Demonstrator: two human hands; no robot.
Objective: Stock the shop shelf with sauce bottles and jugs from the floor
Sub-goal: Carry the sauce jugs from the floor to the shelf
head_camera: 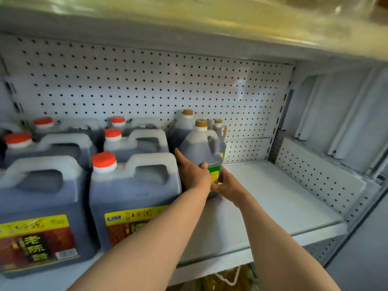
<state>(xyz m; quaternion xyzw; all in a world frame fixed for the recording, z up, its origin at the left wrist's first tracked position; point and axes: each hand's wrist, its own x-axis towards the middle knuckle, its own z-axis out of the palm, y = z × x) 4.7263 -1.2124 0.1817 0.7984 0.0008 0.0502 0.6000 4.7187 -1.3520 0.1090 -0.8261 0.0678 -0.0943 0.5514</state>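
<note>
A dark sauce jug (198, 145) with a gold cap and a green label stands on the white shelf (273, 198), right of the red-capped jugs. My left hand (192, 172) grips its lower left side, thumb across the front. My right hand (227, 185) grips its lower right side near the base. Behind it stand two more gold-capped bottles, one (184, 124) at the back left and one (219, 131) at the back right. Several big square jugs with red caps (134, 185) fill the shelf's left half.
A white pegboard (147, 85) backs the shelf, and a pegboard side panel (315, 175) closes it on the right. Another shelf (189, 24) hangs low overhead. Yellowish goods (226, 278) show on the level below.
</note>
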